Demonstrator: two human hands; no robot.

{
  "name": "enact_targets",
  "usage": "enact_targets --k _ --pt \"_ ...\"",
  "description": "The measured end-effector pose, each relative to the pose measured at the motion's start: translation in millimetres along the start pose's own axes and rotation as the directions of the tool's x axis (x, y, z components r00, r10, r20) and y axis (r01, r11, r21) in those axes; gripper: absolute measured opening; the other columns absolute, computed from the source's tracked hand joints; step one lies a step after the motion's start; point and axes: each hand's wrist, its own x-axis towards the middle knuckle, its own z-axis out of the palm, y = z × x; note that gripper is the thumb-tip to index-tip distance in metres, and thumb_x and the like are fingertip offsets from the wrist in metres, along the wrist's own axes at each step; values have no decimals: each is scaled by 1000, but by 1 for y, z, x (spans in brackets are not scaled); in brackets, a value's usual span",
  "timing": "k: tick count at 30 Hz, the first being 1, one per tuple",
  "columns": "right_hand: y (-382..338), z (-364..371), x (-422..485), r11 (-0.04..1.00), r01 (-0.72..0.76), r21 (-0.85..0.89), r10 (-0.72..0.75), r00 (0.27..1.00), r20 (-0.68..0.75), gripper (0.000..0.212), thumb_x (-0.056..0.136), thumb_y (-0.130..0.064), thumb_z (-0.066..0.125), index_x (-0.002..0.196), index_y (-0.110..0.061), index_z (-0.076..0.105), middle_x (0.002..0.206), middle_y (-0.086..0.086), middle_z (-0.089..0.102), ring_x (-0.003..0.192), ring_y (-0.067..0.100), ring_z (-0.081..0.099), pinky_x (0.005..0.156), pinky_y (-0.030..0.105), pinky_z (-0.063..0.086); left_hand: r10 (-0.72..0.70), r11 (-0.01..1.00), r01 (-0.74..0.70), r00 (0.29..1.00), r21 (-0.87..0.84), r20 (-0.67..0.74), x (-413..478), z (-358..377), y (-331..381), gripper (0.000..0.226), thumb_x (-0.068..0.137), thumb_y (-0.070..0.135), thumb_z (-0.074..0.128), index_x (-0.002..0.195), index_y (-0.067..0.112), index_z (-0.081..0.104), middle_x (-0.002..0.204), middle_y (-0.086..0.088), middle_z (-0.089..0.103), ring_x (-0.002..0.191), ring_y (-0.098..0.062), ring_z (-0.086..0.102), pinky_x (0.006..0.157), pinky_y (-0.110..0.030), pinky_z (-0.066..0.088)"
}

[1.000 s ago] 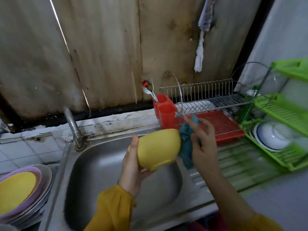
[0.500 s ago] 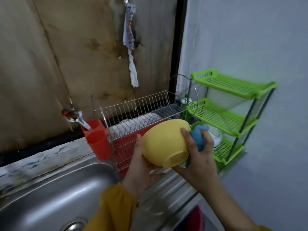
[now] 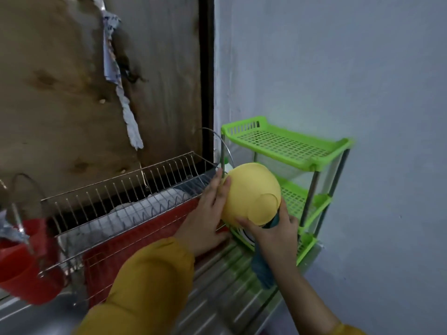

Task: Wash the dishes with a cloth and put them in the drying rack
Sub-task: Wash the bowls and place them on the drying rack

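Having swung toward 3 o'clock, the yellow bowl (image 3: pixel 251 193) now fronts the green shelf (image 3: pixel 290 146); left hand (image 3: pixel 208 213) presses it flat-fingered, right hand (image 3: pixel 273 229) grips blue cloth (image 3: pixel 262 269). Wire rack (image 3: pixel 108 192) holds white plates (image 3: pixel 130 211).

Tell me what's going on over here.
A person in mustard sleeves holds a yellow bowl between both hands, its base turned towards the camera. The left hand lies flat against the bowl's side. The right hand supports it from below while gripping a teal cloth. The bowl is in the air at the right end of the wire dish rack, in front of the green shelf unit, not yet set down. White dishes sit in the wire rack.
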Motion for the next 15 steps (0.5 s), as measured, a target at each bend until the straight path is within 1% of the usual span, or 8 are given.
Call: enact_targets --k 1,3,6,7,9,12,13,15 --pt "2 1 6 1000 -21 14 21 1000 -3 125 48 -68 77 154 -29 22 134 7 34 122 28 46 94 40 42 19 998 -18 1000 59 -24 11 4 -1 118 82 26 77 150 28 -19 157 14 -29 148 -6 -13 116 -33 24" --pt "6 2 17 999 -22 34 24 999 -39 117 59 -62 79 155 -27 20 135 7 34 121 27 45 91 34 40 5 995 1 998 104 -56 33 10 -2 115 81 31 77 153 20 -12 163 5 -11 150 -16 4 116 -40 29" --pt "7 3 30 996 86 -2 -85 992 -88 96 79 -48 74 155 -27 19 131 5 34 109 18 45 78 21 31 -65 991 67 998 111 -26 66 11 -9 117 77 45 78 155 18 -5 162 -1 4 147 -21 16 116 -41 31" --pt "7 4 33 990 136 -37 -139 987 -76 91 82 -45 72 154 -28 19 127 2 32 101 14 43 75 19 31 -69 989 70 998 128 -11 75 10 -12 118 75 49 78 155 17 -3 162 -2 7 146 -22 18 117 -39 27" --pt "9 6 41 975 202 -96 -205 979 -18 84 87 -40 69 154 -29 19 123 0 30 85 10 43 70 23 37 -53 978 50 999 204 10 93 11 -13 117 75 52 77 155 13 2 161 -6 15 144 -24 20 118 -35 18" --pt "13 7 59 976 160 -146 -153 987 56 79 92 -28 63 154 -28 15 126 6 30 68 12 46 66 36 47 -50 926 32 998 376 39 117 22 -10 116 74 67 69 155 12 8 160 -4 19 144 -21 21 116 -33 6" --pt "14 7 65 977 142 -160 -133 989 68 78 93 -25 61 155 -27 13 127 8 29 66 15 47 64 38 47 -76 903 41 995 428 65 125 27 -10 115 74 71 65 156 13 8 161 -3 18 145 -19 18 116 -35 2" --pt "15 5 75 976 125 -178 -111 990 87 77 94 -18 58 155 -25 13 129 10 27 61 16 46 57 31 41 -141 860 61 983 507 120 137 33 -14 112 75 76 59 155 13 11 162 -1 16 148 -17 10 114 -41 -2"
